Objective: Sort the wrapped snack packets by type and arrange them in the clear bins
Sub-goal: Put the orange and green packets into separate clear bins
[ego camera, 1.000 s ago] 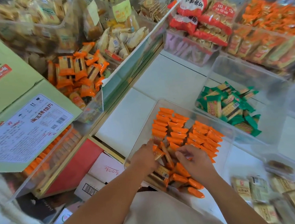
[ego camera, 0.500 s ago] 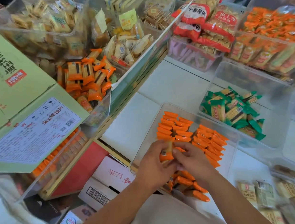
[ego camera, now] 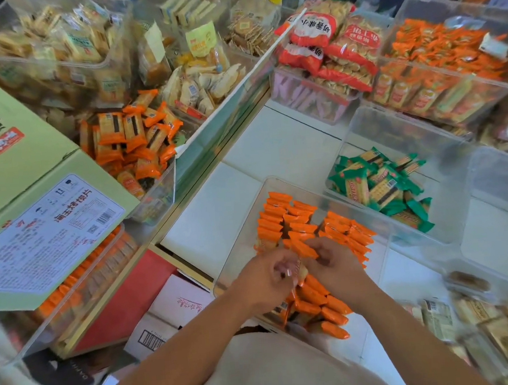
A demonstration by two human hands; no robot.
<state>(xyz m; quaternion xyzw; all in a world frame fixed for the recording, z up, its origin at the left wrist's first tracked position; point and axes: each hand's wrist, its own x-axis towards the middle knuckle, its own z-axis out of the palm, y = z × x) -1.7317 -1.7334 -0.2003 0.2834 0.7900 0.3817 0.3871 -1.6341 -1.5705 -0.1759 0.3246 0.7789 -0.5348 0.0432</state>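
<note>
Over the near end of the clear bin (ego camera: pixel 323 196), left hand (ego camera: pixel 265 278) and right hand (ego camera: pixel 334 269) are both pinching one orange-wrapped packet (ego camera: pixel 300 272) between them, its long axis running roughly 1 to 7 o'clock. Neat rows of matching packets (ego camera: pixel 291 219) are sitting just beyond at 12 o'clock; loose packets (ego camera: pixel 326 311) are lying at 6.

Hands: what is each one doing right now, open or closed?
Left hand: grips an orange packet.
Right hand: pinches the same packet.

Bright daylight; blurred, warped frame edges.
</note>
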